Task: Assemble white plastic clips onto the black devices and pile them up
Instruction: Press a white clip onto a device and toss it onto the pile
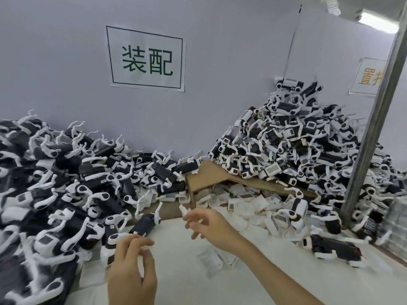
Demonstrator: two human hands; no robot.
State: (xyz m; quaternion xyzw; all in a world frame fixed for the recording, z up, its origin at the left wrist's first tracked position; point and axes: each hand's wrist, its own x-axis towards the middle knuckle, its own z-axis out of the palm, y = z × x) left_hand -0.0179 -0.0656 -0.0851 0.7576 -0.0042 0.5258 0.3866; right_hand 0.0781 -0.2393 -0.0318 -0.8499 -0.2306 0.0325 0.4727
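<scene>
Hands are being held above the white table: left hand loosely curled, hold unclear from blur; right hand spread slack, empty. Black plastic devices with white clips are being seen piled both sides.

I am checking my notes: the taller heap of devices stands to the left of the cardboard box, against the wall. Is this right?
Not the left. In the head view the taller heap of devices stands to the right of the cardboard box, against the wall.
</scene>
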